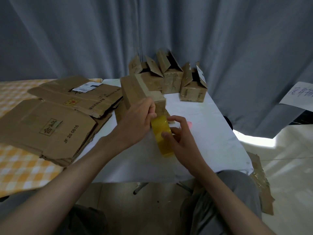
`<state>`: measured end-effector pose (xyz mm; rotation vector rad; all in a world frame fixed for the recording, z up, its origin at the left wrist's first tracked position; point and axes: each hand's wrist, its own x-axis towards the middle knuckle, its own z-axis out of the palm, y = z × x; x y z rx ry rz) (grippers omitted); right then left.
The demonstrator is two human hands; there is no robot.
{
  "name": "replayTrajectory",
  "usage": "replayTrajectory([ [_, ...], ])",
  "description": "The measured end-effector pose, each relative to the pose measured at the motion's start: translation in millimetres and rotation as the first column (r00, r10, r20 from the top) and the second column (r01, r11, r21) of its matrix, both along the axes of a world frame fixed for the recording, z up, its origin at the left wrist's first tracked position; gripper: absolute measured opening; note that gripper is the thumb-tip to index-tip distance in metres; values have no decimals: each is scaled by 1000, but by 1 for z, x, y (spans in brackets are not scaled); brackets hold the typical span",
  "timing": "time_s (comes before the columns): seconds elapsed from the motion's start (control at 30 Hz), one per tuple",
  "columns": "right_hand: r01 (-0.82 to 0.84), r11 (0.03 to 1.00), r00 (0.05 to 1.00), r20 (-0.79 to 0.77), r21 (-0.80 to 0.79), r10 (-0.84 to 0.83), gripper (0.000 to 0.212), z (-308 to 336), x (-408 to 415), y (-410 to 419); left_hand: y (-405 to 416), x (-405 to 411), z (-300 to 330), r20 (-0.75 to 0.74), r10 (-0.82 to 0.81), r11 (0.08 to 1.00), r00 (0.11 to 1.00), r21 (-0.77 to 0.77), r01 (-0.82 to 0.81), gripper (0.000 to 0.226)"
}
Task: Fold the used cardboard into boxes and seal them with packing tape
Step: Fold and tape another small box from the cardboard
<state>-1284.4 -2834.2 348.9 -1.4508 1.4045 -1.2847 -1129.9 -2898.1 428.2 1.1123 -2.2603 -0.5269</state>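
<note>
A folded cardboard box stands tilted on the white table, with old tape along its top seam. My left hand presses against the box's near end, its thumb and fingers pinching the loose end of the tape onto the cardboard. My right hand grips a yellowish roll of packing tape just below the box, fingers curled round the roll. A short stretch of tape runs from the roll up to the box corner.
Several flattened cardboard sheets lie stacked at the left, partly on a yellow checked cloth. Three folded boxes with open flaps stand at the table's far end. Grey curtains hang behind. More cardboard lies on the floor at right.
</note>
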Motion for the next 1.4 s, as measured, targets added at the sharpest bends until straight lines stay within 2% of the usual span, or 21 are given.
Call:
replayTrajectory([
  [0.13, 49, 999, 998, 38, 23, -50, 33, 7, -1, -2, 9, -5, 0, 3, -72, 985, 997, -156, 72, 20],
  [0.27, 70, 996, 994, 74, 61, -75, 26, 14, -8, -6, 18, -6, 3, -42, -106, 972, 993, -217, 95, 18],
  [0.37, 53, 998, 996, 71, 32, -56, 13, 13, -9, -5, 17, -6, 6, -159, -100, 982, 982, -172, 72, 10],
  [0.43, 41, 998, 995, 84, 38, -45, 10, 11, -10, -2, 13, -4, 6, -234, -74, 989, 969, -145, 41, 14],
  [0.67, 24, 998, 999, 44, 66, -27, 8, 10, -11, 5, 4, -2, 2, -170, -7, 993, 985, -117, -13, 18],
  [0.8, 15, 999, 1000, -10, 41, -15, 9, 11, -9, 4, 0, -3, 4, -190, 20, 997, 981, -73, -34, 10],
  [0.93, -17, 999, 1000, -15, 34, 17, 21, 10, -9, 2, -7, -1, 9, -235, 8, 999, 972, 51, 4, 7],
  [1.0, -34, 995, 999, 21, 92, 32, 34, 10, -12, 3, -11, -1, 11, -233, 22, 996, 972, 90, -1, 11],
  [1.07, -91, 980, 995, 45, 177, 84, 56, 8, -15, 5, -17, -2, 13, -246, 49, 991, 968, 130, -18, 17],
  [1.17, -90, 974, 989, -96, 207, 112, 75, 10, -20, 10, -23, 0, 13, -265, 93, 981, 960, 190, -43, 19],
  [1.27, -7, 993, 964, -262, 114, 37, 74, 28, -36, 10, -29, 6, 14, -364, 200, 953, 910, 286, -96, 18],
  [1.33, -4, 998, 898, -439, 59, 29, 66, 51, -49, 1, -32, 13, 15, -469, 311, 917, 827, 377, -131, 18],
  [1.4, -1, 1000, 784, -621, 11, 7, 61, 73, -63, -12, -34, 19, 13, -540, 424, 879, 727, 437, -188, 17],
])
